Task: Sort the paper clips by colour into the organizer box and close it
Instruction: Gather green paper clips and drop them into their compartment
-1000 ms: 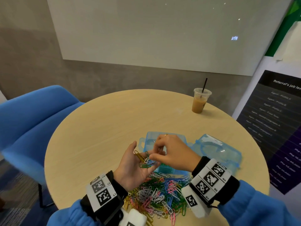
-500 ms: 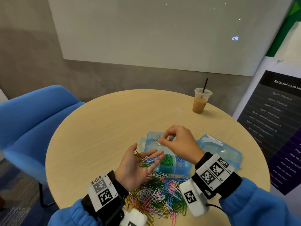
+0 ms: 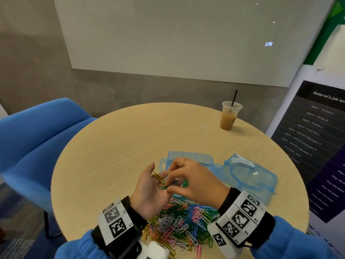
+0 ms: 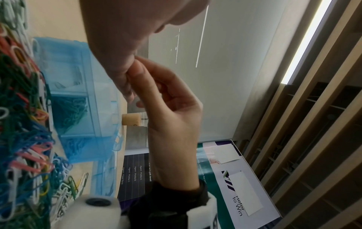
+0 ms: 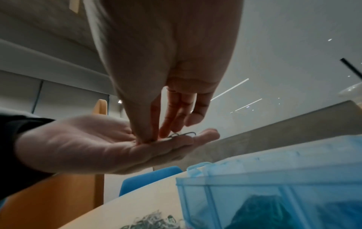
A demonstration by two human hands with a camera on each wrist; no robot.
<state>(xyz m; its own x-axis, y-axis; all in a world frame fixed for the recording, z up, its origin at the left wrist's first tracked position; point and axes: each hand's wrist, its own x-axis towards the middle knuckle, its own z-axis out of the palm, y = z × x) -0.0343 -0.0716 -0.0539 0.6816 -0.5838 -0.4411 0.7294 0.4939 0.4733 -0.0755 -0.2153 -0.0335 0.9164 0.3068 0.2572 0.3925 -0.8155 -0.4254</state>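
Your flat left hand (image 3: 149, 191) cradles light, slippery paper clips (image 3: 161, 179); your right hand (image 3: 194, 181) pinches one—grip its loop.

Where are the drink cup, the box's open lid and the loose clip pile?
Drink cup (image 3: 229, 119), head view, on its coffee-filled side.
Open lid (image 3: 250, 176), head view, on its clear inner face.
Clip pile (image 3: 183, 219), head view, on its tangled middle.
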